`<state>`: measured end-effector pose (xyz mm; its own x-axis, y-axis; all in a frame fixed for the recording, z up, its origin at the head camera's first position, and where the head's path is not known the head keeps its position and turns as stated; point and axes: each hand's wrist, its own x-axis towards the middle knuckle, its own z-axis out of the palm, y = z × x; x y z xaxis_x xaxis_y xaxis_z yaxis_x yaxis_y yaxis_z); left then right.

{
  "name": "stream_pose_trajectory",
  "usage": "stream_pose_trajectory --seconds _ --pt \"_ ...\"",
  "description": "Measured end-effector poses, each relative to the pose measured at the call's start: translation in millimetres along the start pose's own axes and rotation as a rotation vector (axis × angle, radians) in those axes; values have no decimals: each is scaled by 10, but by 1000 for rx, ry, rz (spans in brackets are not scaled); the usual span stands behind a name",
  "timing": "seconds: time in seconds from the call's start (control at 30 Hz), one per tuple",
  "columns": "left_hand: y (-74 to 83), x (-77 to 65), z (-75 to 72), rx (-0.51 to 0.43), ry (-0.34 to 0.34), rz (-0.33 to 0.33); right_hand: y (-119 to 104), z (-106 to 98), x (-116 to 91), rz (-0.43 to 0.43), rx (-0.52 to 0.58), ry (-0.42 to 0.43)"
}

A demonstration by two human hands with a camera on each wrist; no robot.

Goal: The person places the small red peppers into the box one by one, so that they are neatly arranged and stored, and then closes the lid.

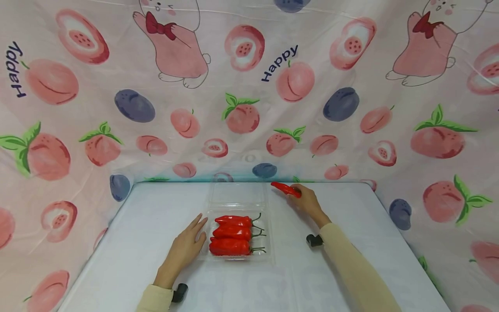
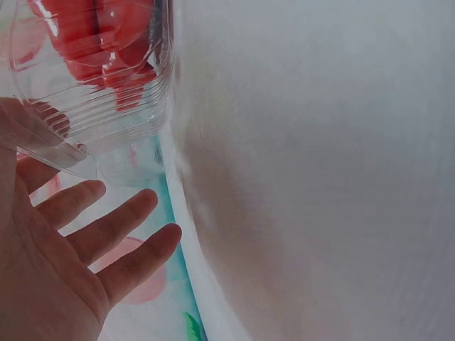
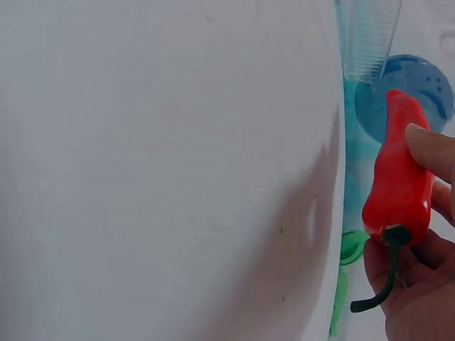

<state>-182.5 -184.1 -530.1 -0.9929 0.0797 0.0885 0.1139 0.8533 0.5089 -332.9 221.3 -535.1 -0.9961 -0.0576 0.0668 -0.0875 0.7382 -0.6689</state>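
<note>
Several red peppers (image 1: 231,233) with green stems lie side by side in a clear plastic clamshell box (image 1: 269,249), stems toward the right. The box's lid (image 1: 237,193) is folded back toward the wall. My left hand (image 1: 189,242) is at the box's left side, fingers straight and spread; in the left wrist view the thumb side overlaps the clear wall. To the right of the lid, my right hand (image 1: 306,200) grips another red pepper (image 3: 402,170) between thumb and fingers. Its dark green stem (image 3: 387,284) points back toward the wrist.
A white table (image 1: 327,277) carries the box near its middle. Behind it hangs a pink cloth (image 1: 249,95) printed with peaches and rabbits, which also covers both sides. A black wrist camera (image 1: 314,240) sits on the right wrist, another black camera (image 1: 179,293) on the left.
</note>
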Motion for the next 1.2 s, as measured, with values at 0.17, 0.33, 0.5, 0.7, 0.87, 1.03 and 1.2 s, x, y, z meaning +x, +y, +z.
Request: stream_pose_trajectory --seconds 0.17,0.33,0.5,0.7,0.87,1.03,1.2 --pt "-3 -5 -1 -3 5 6 -17 -11 -62 1 15 6" --pt "-4 -13 -3 -4 3 8 -42 -15 -120 7 37 13" --pt "-10 -7 5 -1 6 10 -54 -10 -154 3 41 30" --pt "-18 0 13 4 3 5 -80 -24 -194 -24 45 48" --pt "-26 -4 17 3 4 7 -115 -44 -252 -29 63 49" --pt "-30 -4 20 1 8 8 -145 -51 -316 -21 80 55" --pt "-29 -3 16 -2 8 14 -165 -62 -367 -45 82 70"
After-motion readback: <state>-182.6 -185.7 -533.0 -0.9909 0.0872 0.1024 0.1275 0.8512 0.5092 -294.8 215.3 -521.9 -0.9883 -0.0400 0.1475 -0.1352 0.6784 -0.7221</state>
